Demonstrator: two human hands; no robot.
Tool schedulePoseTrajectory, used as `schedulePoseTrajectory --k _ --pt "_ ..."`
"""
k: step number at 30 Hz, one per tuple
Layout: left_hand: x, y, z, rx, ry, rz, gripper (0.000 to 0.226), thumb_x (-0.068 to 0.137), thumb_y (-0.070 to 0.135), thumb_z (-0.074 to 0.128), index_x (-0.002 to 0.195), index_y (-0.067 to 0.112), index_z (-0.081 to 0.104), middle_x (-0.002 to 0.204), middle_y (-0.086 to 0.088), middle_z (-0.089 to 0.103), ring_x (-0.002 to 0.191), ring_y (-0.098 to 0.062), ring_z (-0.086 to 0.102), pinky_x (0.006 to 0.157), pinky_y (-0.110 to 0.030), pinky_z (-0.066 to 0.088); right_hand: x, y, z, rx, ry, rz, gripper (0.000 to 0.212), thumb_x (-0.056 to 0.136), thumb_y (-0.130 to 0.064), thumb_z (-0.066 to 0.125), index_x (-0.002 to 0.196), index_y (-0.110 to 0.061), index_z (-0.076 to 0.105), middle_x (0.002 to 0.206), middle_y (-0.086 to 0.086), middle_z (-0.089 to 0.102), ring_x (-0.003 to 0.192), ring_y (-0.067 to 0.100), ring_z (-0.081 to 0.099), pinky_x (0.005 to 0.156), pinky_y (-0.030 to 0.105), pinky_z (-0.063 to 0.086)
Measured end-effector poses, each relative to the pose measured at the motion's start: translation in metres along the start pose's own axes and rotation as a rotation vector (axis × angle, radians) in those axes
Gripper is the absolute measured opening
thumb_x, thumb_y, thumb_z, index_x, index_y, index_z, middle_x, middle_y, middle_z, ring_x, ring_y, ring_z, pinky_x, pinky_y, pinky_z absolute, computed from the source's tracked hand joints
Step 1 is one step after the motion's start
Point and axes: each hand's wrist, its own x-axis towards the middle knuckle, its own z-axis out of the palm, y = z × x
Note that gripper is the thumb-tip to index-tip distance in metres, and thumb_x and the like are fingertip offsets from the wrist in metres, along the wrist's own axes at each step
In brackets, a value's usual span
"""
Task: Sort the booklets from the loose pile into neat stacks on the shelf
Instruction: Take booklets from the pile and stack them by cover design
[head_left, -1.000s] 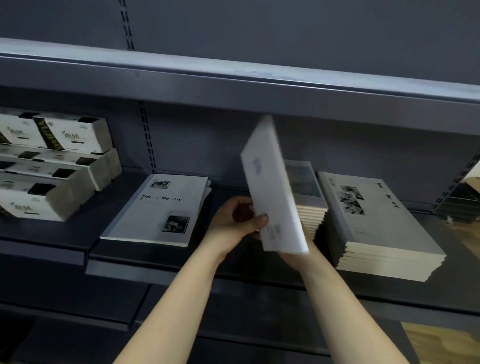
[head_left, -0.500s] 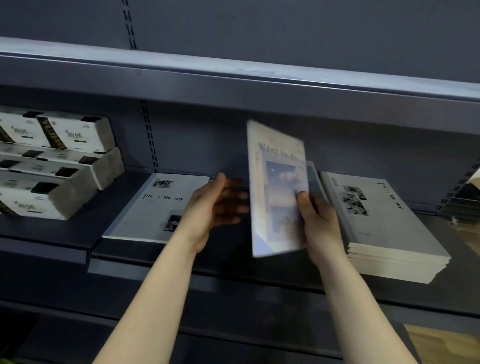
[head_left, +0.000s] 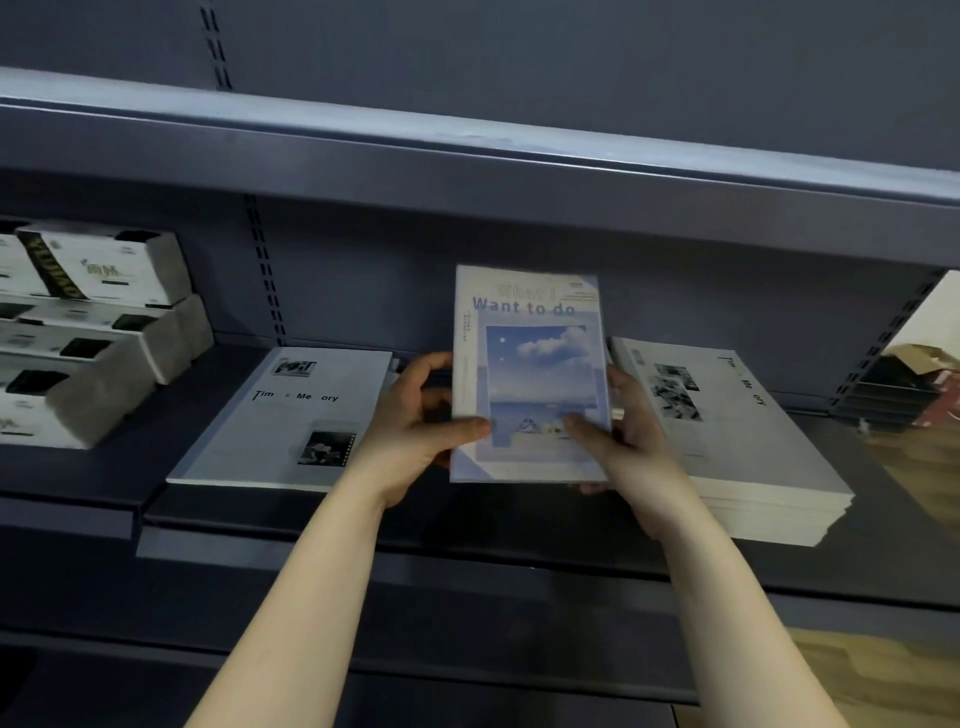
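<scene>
Holding the booklet (head_left: 530, 374) upright over the shelf (head_left: 291, 519), you pinch its lower corners with your left hand (head_left: 415, 431) and right hand (head_left: 631, 447), thumbs on the cover. It looks light, thin and glossy, probably floppy and slippery. Grip low on both side edges.

Pale blue booklet (head_left: 530, 374) with sky picture; white booklets (head_left: 727, 431) on dark grey shelf (head_left: 519, 519)

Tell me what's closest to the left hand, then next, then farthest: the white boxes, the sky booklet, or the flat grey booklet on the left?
1. The sky booklet: the left hand holds its left edge, so they touch.
2. The grey booklet: lying flat just left of the hand.
3. The white boxes: stacked far off to the left.
</scene>
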Motion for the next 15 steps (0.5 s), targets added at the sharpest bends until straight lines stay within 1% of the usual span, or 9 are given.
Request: schedulePoseTrajectory --k 1,2,4,6,7,9,12,13,15 --pt "0.001 -0.001 0.001 0.009 0.021 0.008 0.071 0.066 0.012 0.084 0.126 0.026 0.049 0.104 -0.003 0.071 0.095 -0.019 0.069 0.066 -0.036 0.058 -0.001 -0.002 -0.004 -0.026 -0.059 0.029 0.059 0.082 -0.038 0.069 0.128 -0.055 0.037 0.107 -0.014 0.067 0.069 0.024 0.071 0.048 0.026 0.051" --pt "0.001 -0.002 0.003 0.025 0.039 0.017 0.07 0.066 0.013 0.084 0.125 0.027 0.05 0.103 -0.002 0.071 0.094 -0.018 0.069 0.066 -0.036 0.059 -0.003 -0.004 -0.008 -0.04 -0.107 0.041 0.058 0.084 -0.037 0.068 0.129 -0.057 0.036 0.107 -0.011 0.068 0.058 0.028 0.068 0.044 0.025 0.048" --pt "0.002 -0.004 0.007 0.063 0.064 0.04 0.067 0.066 0.018 0.085 0.123 0.029 0.052 0.099 -0.002 0.071 0.092 -0.017 0.069 0.067 -0.036 0.059 -0.003 -0.008 -0.015 0.004 -0.12 0.032 0.054 0.088 -0.03 0.065 0.13 -0.051 0.04 0.106 -0.003 0.069 0.049 0.024 0.06 0.042 0.024 0.045" --pt "0.002 -0.007 0.008 0.089 0.08 0.059 0.06 0.069 0.025 0.084 0.121 0.032 0.055 0.093 -0.001 0.071 0.088 -0.015 0.069 0.066 -0.031 0.058 -0.001 -0.013 -0.019 0.091 -0.047 0.044 0.045 0.092 -0.019 0.062 0.131 -0.036 0.047 0.103 0.006 0.069 0.052 0.019 0.06 0.043 0.025 0.046" --pt "0.003 -0.01 0.008 0.111 0.092 0.064 0.055 0.071 0.03 0.082 0.119 0.033 0.056 0.091 0.0 0.071 0.086 -0.014 0.069 0.066 -0.027 0.057 0.0 -0.016 -0.022 0.123 -0.004 0.059 0.04 0.093 -0.015 0.061 0.129 -0.03 0.05 0.099 0.008 0.069 0.054 0.017 0.061 0.044 0.026 0.048" --pt "0.003 -0.018 0.005 0.199 0.146 0.061 0.045 0.076 0.036 0.077 0.117 0.034 0.059 0.09 0.003 0.07 0.085 -0.006 0.066 0.068 -0.02 0.052 0.005 -0.021 -0.027 0.142 0.057 0.079 0.032 0.092 -0.013 0.061 0.12 -0.027 0.055 0.093 0.007 0.069 0.055 0.016 0.064 0.047 0.026 0.051" --pt "0.0 -0.037 -0.004 0.367 0.204 0.041 0.033 0.083 0.035 0.07 0.115 0.033 0.061 0.094 0.009 0.067 0.085 0.006 0.06 0.072 -0.008 0.043 0.014 -0.027 -0.036 0.163 0.113 0.103 0.025 0.092 -0.014 0.062 0.112 -0.028 0.059 0.098 0.008 0.068 0.059 0.018 0.068 0.051 0.026 0.053" --pt "-0.002 -0.043 -0.006 0.414 0.201 0.03 0.032 0.084 0.035 0.069 0.114 0.033 0.06 0.096 0.011 0.066 0.087 0.007 0.059 0.074 -0.007 0.042 0.018 -0.029 -0.039 0.175 0.131 0.117 0.024 0.092 -0.014 0.062 0.112 -0.027 0.059 0.099 0.008 0.068 0.06 0.018 0.069 0.052 0.026 0.054" --pt "-0.004 -0.056 -0.007 0.496 0.172 -0.004 0.032 0.084 0.038 0.068 0.115 0.035 0.058 0.104 0.015 0.063 0.096 0.006 0.057 0.084 -0.015 0.044 0.025 -0.032 -0.042 0.199 0.162 0.144 0.021 0.091 -0.012 0.062 0.107 -0.025 0.059 0.098 0.005 0.067 0.064 0.018 0.071 0.054 0.025 0.055"
